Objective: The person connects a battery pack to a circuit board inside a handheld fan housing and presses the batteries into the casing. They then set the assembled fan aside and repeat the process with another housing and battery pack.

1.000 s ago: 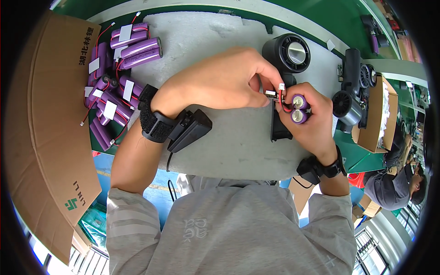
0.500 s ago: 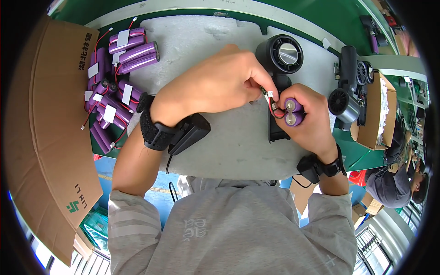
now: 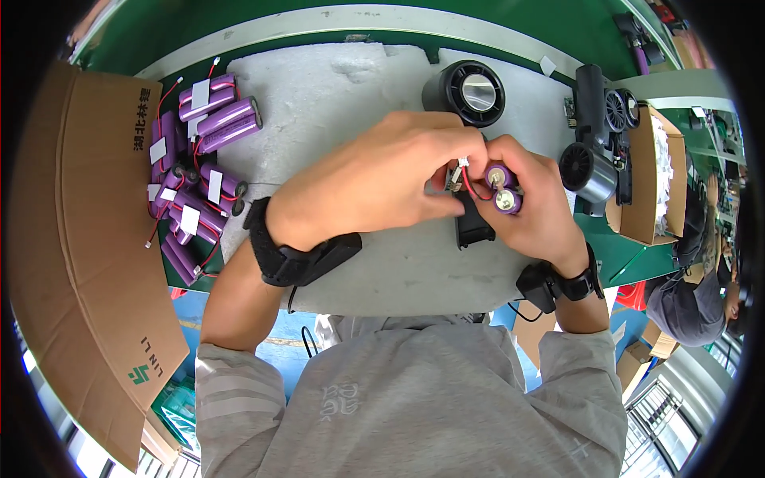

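Note:
My right hand (image 3: 535,209) is closed round a purple two-cell battery pack (image 3: 508,201), its round metal ends facing up. A red lead (image 3: 472,188) runs from the pack to a small white plug (image 3: 463,162). My left hand (image 3: 398,171) is closed at that plug, the fingertips pinching beside it, the thumb lower down. A small circuit board (image 3: 455,178) shows between the left thumb and fingers. Under both hands lies a black handheld fan, its round head (image 3: 466,94) pointing away and its handle (image 3: 476,229) partly hidden by my hands.
Several purple battery packs (image 3: 187,179) with leads lie heaped at the left by a large cardboard box (image 3: 96,231). A white foam sheet (image 3: 319,88) covers the bench. More black fans (image 3: 588,171) and an open carton (image 3: 637,227) stand at the right. A co-worker (image 3: 689,311) is far right.
My left hand has closed in on my right, its thumb now lower and spread from the fingers. The battery pack has turned slightly in my right hand. The whole view has shifted a little.

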{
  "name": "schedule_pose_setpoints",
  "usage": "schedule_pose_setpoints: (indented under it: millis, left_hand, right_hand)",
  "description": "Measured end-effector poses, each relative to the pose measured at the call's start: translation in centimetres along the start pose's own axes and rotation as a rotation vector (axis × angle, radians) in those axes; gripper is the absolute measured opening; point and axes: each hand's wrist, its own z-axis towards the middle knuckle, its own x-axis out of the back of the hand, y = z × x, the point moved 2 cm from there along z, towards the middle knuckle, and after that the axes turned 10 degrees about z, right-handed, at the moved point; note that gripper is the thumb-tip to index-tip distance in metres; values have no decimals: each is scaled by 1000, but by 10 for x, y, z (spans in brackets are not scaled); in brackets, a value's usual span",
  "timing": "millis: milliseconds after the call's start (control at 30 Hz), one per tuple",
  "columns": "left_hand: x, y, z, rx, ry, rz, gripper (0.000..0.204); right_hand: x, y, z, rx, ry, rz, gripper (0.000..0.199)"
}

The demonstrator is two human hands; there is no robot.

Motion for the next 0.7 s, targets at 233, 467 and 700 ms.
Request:
schedule_pose_setpoints:
  millis: [233,467,700]
  left_hand:
    - [-3,3,3,24,49,-11,41]
    - [-8,-1,4,56,70,-19,52]
    - [-9,-1,10,36,108,40,46]
  right_hand:
    - [0,-1,-2,-20,93,102,31]
    - [8,5,6,260,206,-62,35]
    - [9,16,5,195,141,4,30]
